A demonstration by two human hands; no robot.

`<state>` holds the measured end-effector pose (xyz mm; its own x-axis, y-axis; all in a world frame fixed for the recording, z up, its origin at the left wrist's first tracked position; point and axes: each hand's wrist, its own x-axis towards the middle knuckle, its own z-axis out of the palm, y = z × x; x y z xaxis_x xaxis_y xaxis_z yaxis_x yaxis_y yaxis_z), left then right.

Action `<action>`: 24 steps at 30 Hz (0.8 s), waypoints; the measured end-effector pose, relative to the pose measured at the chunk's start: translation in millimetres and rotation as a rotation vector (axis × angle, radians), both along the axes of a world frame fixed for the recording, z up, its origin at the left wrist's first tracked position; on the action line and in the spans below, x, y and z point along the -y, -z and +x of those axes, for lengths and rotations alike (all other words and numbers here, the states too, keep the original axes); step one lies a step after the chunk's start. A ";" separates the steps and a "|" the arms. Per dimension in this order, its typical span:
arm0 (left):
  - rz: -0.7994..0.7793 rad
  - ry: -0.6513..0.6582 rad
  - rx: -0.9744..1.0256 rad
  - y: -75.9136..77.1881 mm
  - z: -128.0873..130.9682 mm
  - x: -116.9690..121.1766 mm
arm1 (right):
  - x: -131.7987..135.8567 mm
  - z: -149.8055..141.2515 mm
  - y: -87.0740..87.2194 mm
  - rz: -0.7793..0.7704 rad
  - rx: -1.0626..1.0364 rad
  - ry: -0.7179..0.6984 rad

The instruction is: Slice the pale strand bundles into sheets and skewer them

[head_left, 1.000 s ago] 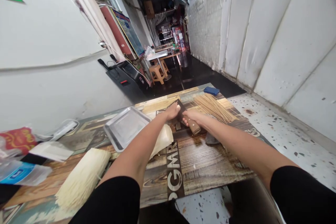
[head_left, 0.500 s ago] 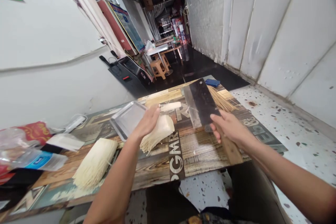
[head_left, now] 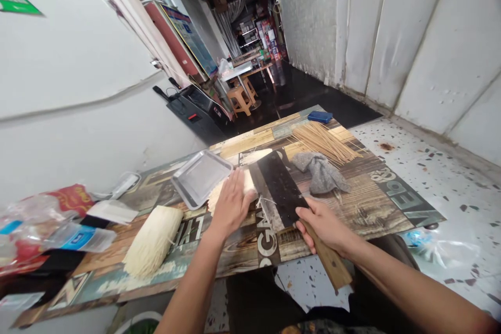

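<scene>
My right hand [head_left: 323, 222] is closed around the wooden handle of a cleaver [head_left: 279, 182] with a dark, broad blade. The blade's edge is at the right end of a pale bundle of enoki mushrooms [head_left: 249, 181]. On top of that bundle lies my left hand [head_left: 233, 201], palm down with its fingers stretched out, hiding much of it. A second enoki bundle [head_left: 152, 240] rests to the left. Behind the hands is a smaller pale piece [head_left: 255, 156], partly covered by the blade. A shallow metal tray [head_left: 198, 180] sits just left of my left hand.
Beyond the cleaver are a grey cloth [head_left: 323, 172], a spread of wooden skewers [head_left: 329, 141] and a blue box [head_left: 320, 116]. Plastic packaging [head_left: 82, 237] and a white power strip [head_left: 126, 186] occupy the left of the wood-patterned table [head_left: 364, 195]. A wall runs along the left side.
The cleaver has moved left and down to the end of the bundle, uncovering the grey cloth and skewers. My left hand has come from the bundle's far side to lie flat on top.
</scene>
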<state>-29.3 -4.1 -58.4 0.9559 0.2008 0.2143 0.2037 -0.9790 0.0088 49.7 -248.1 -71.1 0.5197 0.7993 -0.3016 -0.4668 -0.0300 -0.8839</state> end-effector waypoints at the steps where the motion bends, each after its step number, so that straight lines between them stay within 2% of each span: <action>1: 0.005 -0.002 -0.002 -0.5 0.1 -0.2 | 0.2 0.3 0.3 0.001 -0.001 -0.004; 14: -0.029 0.068 -0.020 2.3 4.5 -3.8 | -1.6 1.8 -1.9 -0.045 0.013 -0.033; 21: -0.062 0.072 -0.012 3.4 5.6 -6.8 | -30.5 3.2 -13.7 -0.061 0.037 -0.008; 24: -0.070 0.066 -0.008 4.3 5.6 -7.9 | -36.0 0.1 -13.6 -0.062 0.022 -0.001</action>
